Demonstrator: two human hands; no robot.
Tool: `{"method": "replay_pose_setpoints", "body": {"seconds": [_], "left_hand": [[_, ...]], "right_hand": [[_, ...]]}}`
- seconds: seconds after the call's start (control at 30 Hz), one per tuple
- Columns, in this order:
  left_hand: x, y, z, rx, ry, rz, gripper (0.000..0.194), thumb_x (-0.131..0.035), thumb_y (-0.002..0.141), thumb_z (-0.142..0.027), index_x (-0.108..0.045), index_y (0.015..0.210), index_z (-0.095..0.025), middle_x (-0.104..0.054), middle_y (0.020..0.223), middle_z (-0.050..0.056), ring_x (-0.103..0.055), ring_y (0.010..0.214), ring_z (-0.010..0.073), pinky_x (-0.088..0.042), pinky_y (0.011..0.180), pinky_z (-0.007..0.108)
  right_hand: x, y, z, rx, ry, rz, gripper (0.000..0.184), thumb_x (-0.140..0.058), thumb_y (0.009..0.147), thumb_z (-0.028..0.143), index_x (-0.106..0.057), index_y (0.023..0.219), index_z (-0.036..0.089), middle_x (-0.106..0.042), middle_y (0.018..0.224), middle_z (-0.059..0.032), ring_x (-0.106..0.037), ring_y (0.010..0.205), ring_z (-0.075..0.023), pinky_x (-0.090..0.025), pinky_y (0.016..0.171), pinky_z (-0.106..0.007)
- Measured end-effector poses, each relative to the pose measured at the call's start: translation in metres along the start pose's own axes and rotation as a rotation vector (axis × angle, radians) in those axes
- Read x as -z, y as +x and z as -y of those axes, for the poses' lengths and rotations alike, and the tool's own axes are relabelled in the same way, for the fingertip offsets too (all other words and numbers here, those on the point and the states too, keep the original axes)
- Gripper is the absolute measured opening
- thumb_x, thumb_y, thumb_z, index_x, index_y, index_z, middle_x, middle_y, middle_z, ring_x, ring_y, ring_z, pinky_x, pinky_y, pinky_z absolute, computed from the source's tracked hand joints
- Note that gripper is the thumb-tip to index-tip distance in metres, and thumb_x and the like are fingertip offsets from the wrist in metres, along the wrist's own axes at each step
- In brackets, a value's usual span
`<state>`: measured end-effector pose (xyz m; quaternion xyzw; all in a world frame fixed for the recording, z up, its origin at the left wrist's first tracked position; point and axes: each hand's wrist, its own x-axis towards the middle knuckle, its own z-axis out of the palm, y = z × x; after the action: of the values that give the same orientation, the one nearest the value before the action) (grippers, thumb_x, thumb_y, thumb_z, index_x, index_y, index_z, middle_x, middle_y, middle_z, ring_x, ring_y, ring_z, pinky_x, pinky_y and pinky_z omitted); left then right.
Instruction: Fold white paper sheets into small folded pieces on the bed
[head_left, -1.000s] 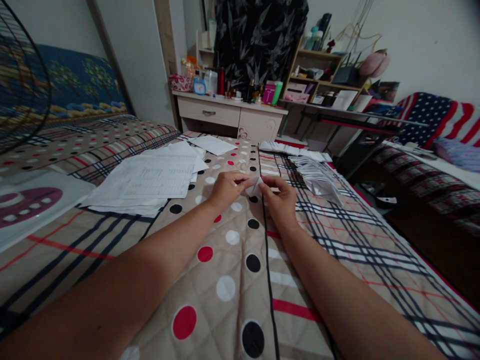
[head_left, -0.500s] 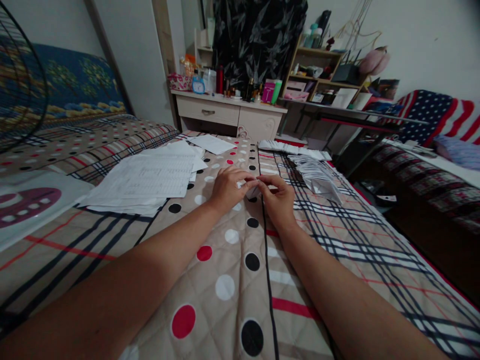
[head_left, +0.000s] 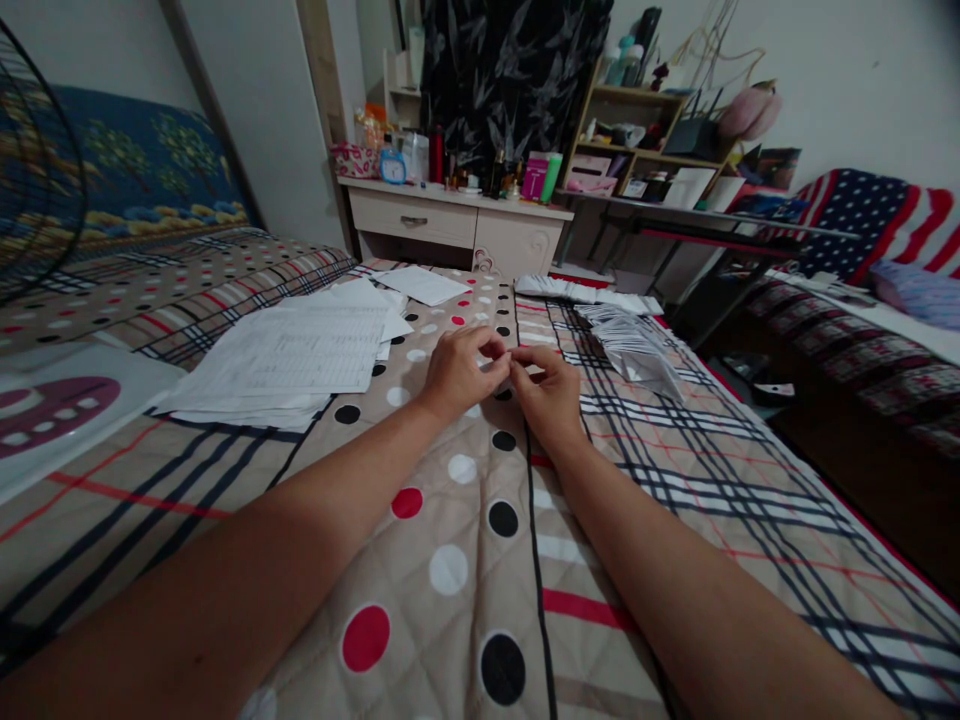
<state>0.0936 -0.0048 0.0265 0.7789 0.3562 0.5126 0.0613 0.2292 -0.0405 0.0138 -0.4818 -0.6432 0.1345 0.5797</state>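
Both my hands meet over the quilted bedspread (head_left: 465, 560) patterned with dots and plaid. My left hand (head_left: 459, 368) and my right hand (head_left: 546, 388) are closed, fingertips pinched together on a small folded piece of white paper (head_left: 501, 372), which is almost hidden between them. A row of folded white paper pieces (head_left: 628, 340) lies just to the right of my right hand. A stack of printed sheets (head_left: 300, 350) lies to the left of my left hand.
A white bedside cabinet (head_left: 457, 225) with bottles and a blue clock stands beyond the bed. A wooden shelf (head_left: 637, 140) and a dark desk are at the back right. A fan grille (head_left: 37, 180) is at the far left. Another bed with a flag blanket (head_left: 877, 215) is on the right.
The folded paper showed as a raised white flap between my fingers a second ago; now both hands have closed in over it and it is pressed down, nearly hidden.
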Motion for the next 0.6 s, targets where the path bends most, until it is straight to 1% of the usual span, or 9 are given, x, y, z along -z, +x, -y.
{"method": "replay_pose_setpoints", "body": {"seconds": [0.17, 0.4, 0.6], "left_hand": [[0.0005, 0.0020, 0.0016, -0.026, 0.057, -0.011, 0.003, -0.060, 0.071, -0.018, -0.058, 0.070, -0.018, -0.064, 0.070, 0.001, -0.058, 0.069, 0.0159, -0.042, 0.070, 0.029], [-0.0003, 0.0026, 0.0007, -0.074, 0.217, -0.037, 0.003, -0.059, 0.070, -0.019, -0.056, 0.069, -0.019, -0.064, 0.070, 0.001, -0.060, 0.073, 0.0191, -0.043, 0.076, 0.034], [0.0010, 0.0028, 0.0004, -0.107, 0.241, -0.046, 0.003, -0.059, 0.071, -0.019, -0.056, 0.069, -0.019, -0.064, 0.069, 0.000, -0.060, 0.073, 0.0190, -0.043, 0.076, 0.034]], "right_hand": [[-0.0006, 0.0005, -0.0008, 0.007, -0.013, -0.005, 0.015, -0.059, 0.080, 0.024, -0.073, 0.085, 0.019, -0.072, 0.086, -0.0058, -0.065, 0.079, -0.0192, -0.052, 0.071, -0.031], [-0.0034, 0.0016, -0.0045, 0.037, -0.027, -0.062, 0.016, -0.061, 0.078, 0.023, -0.075, 0.084, 0.019, -0.073, 0.083, -0.0042, -0.066, 0.078, -0.0186, -0.053, 0.072, -0.031], [-0.0024, 0.0019, -0.0012, 0.026, -0.039, -0.074, 0.017, -0.060, 0.077, 0.023, -0.075, 0.085, 0.019, -0.074, 0.084, -0.0042, -0.067, 0.079, -0.0186, -0.053, 0.073, -0.030]]}}
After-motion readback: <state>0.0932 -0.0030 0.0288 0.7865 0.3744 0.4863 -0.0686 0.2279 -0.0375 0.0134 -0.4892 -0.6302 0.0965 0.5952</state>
